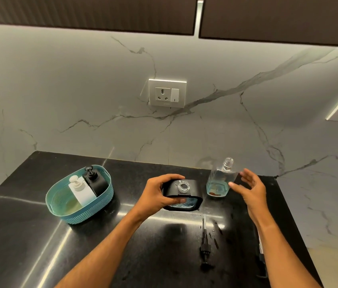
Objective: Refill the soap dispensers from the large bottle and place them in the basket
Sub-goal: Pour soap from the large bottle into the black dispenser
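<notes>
Right, I see the teal basket [81, 213] on the left of the black counter [29, 235], two dispensers inside. Left hand [155, 194] grips an uncapped black dispenser [182, 194]; right hand [251, 188], fingers spread, hovers beside the clear bottle [220, 179]. Pump [205, 244] lies nearer me.

A basket [66, 206] sits at the left of the countertop [29, 235] with two pump dispensers [87, 183] standing inside it. To its right stands an uncapped dispenser [182, 194], with the large bottle [220, 181] further right. A loose pump [205, 246] lies in front of them.
</notes>
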`<act>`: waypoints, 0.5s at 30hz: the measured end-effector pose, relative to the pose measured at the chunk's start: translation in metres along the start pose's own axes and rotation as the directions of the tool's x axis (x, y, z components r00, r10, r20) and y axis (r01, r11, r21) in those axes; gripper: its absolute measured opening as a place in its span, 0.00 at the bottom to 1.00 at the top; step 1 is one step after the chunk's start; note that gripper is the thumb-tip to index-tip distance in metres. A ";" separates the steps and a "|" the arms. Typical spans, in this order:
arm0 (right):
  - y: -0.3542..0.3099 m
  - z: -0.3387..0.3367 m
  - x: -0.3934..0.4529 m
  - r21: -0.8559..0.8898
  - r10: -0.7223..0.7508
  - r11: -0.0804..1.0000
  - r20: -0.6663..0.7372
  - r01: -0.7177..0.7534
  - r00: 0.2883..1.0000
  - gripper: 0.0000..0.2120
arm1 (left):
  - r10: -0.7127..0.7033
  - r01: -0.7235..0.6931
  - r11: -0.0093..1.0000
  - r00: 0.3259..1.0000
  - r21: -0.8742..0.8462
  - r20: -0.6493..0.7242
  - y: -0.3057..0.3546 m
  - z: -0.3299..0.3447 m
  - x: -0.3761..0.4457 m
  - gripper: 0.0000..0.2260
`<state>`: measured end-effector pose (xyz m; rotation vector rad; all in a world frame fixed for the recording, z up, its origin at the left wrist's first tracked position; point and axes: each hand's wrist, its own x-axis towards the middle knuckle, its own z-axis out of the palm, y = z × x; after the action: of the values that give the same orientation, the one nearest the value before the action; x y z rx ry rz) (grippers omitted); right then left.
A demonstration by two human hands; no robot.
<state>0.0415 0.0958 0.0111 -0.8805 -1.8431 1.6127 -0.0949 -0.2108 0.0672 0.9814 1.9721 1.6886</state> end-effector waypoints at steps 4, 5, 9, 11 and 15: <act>0.009 0.002 -0.041 -0.017 0.038 0.999 -0.116 -0.040 0.992 0.20 | 0.006 -0.005 1.000 1.000 0.012 -0.020 -0.003 0.003 -0.010 0.26; 0.012 0.004 -0.051 -0.025 0.063 0.998 -0.112 -0.066 0.992 0.18 | 0.009 -0.008 1.000 1.000 0.013 -0.023 -0.004 0.003 -0.013 0.27; 0.025 0.013 -0.089 -0.149 0.092 0.984 -0.056 -0.100 0.994 0.13 | 0.006 -0.006 1.000 0.999 0.000 -0.032 -0.007 0.005 -0.027 0.26; 0.033 0.021 -0.106 -0.236 0.094 0.967 -0.032 -0.099 0.995 0.12 | 0.001 -0.001 1.000 1.000 -0.005 -0.029 -0.009 0.006 -0.034 0.27; 0.044 0.038 -0.141 -0.487 0.096 0.868 -0.023 -0.095 0.995 0.11 | -0.009 0.009 1.000 1.000 0.010 -0.014 -0.013 0.007 -0.050 0.27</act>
<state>0.1093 -0.0327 -0.0340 -1.1971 -2.2885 1.2061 -0.0595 -0.2420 0.0448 0.9657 1.9922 1.6871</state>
